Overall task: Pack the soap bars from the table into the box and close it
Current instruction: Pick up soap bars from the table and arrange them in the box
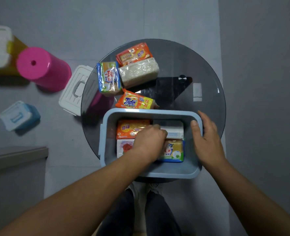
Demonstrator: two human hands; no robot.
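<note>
Left hand: your left hand [149, 140] is down inside the blue box [106, 150], fingers curled onto the white soap bar [174, 132]; a firm grip cannot be told.
Right hand: your right hand [206, 136] clasps the box's right rim, thumb inside.
Packed: four bars lie in the box.
Waiting: the Tide bar [135, 102] and three others sit on the glass table [200, 65] behind it.

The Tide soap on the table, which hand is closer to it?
Left. The left hand is down inside the blue box, just below the Tide soap. The right hand grips the box's right rim, farther off.
</note>
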